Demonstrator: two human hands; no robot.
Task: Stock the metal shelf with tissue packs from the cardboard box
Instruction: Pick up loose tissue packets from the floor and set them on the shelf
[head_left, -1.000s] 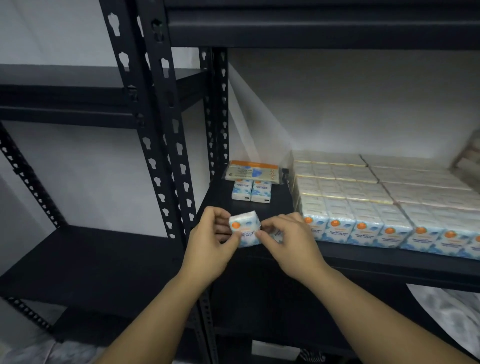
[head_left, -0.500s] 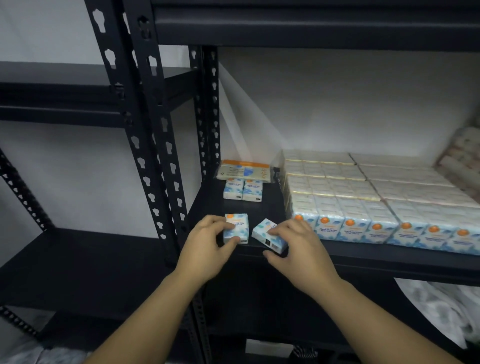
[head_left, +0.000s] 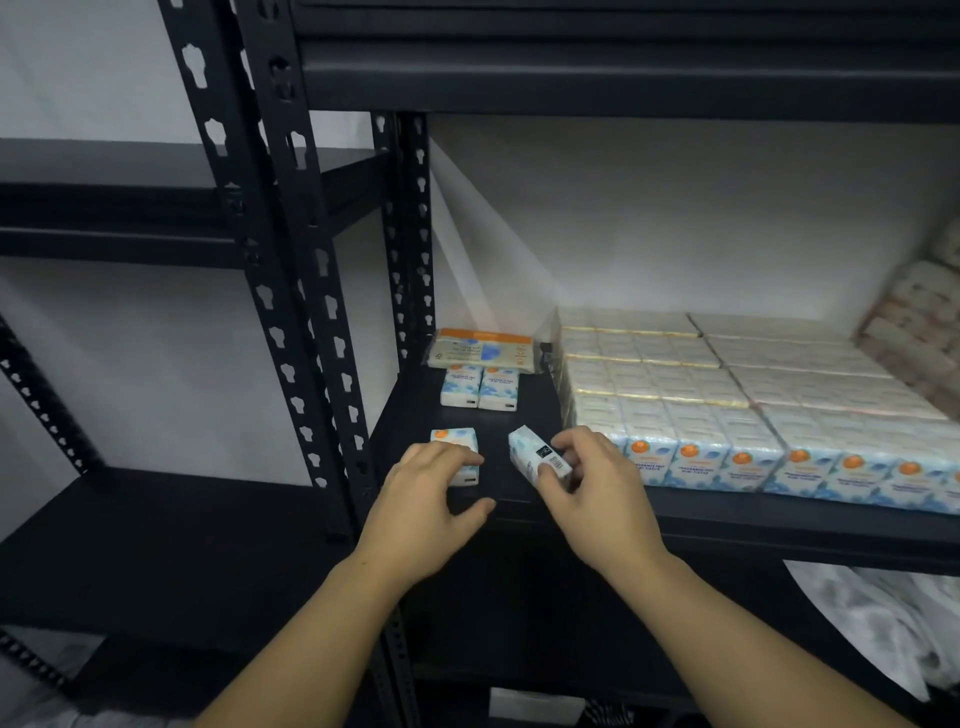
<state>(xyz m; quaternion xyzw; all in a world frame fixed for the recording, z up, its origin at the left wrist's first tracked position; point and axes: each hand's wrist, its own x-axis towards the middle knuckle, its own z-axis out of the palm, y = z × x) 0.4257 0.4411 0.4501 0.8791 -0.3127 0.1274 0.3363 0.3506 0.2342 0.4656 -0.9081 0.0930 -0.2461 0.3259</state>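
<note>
On the black metal shelf (head_left: 524, 410), my left hand (head_left: 426, 504) rests its fingers over a small blue-and-white tissue pack (head_left: 453, 440) that lies flat near the front edge; the thumb is spread off it. Just to the right, my right hand (head_left: 597, 488) pinches a second tissue pack (head_left: 537, 454), tilted with its barcode side up, slightly above the shelf board. Two more small packs (head_left: 479, 388) lie side by side farther back, behind them a flat wrapped pack (head_left: 483, 351). The cardboard box is out of view.
A large block of wrapped tissue packs (head_left: 727, 400) fills the shelf right of my hands. Perforated black uprights (head_left: 306, 291) stand at the left, with another dark shelf unit (head_left: 156, 551) beyond. White plastic-wrapped goods (head_left: 883, 618) lie below right; rolls (head_left: 924, 317) are stacked far right.
Both hands separated the two packs and brought them onto the shelf. My left hand laid its pack flat and loosened its thumb; the right hand still holds its pack, tilted.
</note>
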